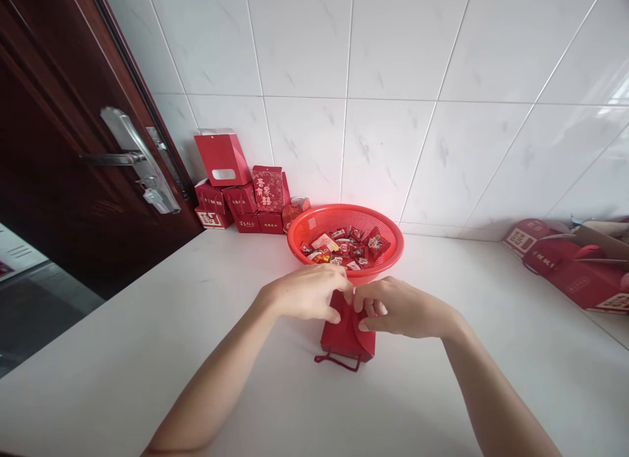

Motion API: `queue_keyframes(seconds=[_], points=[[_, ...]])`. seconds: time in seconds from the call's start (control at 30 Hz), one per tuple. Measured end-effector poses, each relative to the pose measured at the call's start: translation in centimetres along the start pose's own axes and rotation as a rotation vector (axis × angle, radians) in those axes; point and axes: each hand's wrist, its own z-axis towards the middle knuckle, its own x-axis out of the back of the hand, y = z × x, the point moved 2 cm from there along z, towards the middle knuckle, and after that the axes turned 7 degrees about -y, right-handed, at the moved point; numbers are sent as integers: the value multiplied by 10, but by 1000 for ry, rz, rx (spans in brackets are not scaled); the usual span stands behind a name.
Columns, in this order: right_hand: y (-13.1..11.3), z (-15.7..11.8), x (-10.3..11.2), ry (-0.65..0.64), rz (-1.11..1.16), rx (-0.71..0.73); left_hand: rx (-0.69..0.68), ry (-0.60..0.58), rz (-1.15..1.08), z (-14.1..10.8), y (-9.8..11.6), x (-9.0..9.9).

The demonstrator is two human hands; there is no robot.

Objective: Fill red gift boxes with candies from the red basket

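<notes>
A small red gift box (348,342) with a dark red cord handle lies on the white tabletop in front of me, its cord toward me. My left hand (312,293) is bent over the box's upper left side, the thumb on its top face. From the other side, my right hand (393,308) curls its fingers at the upper right flap. Both hands hide the far end of the box, so the exact grip of the fingertips is partly covered. Just beyond them stands a red plastic basket (396,251) with several wrapped candies (344,247) in it.
Stacked red boxes (240,198) stand against the tiled wall at the back left. At the right edge lies a pile of red cartons (560,260). A dark wooden door (59,116) with a metal handle and keys is beside the table on the left.
</notes>
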Motion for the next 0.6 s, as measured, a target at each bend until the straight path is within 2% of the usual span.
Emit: queue_keyframes(seconds=[0.13,0.37,0.6], points=[[0,2,-2,-26,34,41,-52,-29,-32,8,-4,1],[3,7,-7,3,34,-49,-96,-52,-176,22,-15,-3],[-1,10,-10,47,-123,-124,-21,-74,-186,27,-13,-7]])
